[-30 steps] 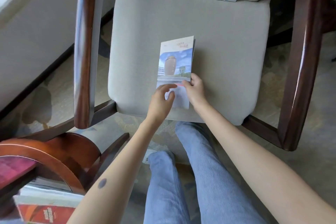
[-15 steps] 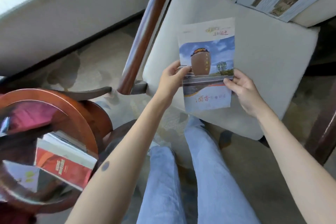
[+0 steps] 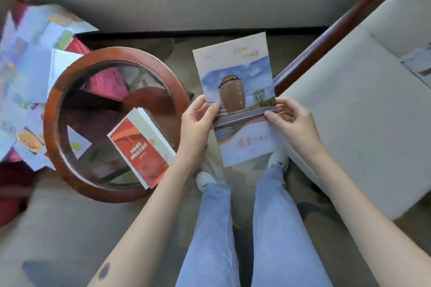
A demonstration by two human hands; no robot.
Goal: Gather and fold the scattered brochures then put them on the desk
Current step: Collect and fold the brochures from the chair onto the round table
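**A:** Head view: where was the brochure [image 3: 235, 72]?

**B:** In the air, between the table [image 3: 50, 123] and the chair [image 3: 361, 123], cover up. The left hand [image 3: 198, 123] pinched its left edge, thumb on top, and the right hand [image 3: 291, 121] pinched the right edge. The hands were apart, each clamped on the paper, I'd guess to keep the folded panels shut and flat.

**A:** Headed where?

**B:** Probably the red stack [image 3: 140, 149], which lay at the near right edge of the table's glass (the closest thing to a desk in sight). Loose sheets [image 3: 28, 70] sprawled past the left rim, blurred and apparently unfolded.

**A:** And the room?

**B:** Dull carpet [image 3: 58, 228] underfoot and a pale wall [image 3: 186, 2] with dark skirting beyond. Another sheet [image 3: 417, 63] lay at the far corner of the chair's seat.
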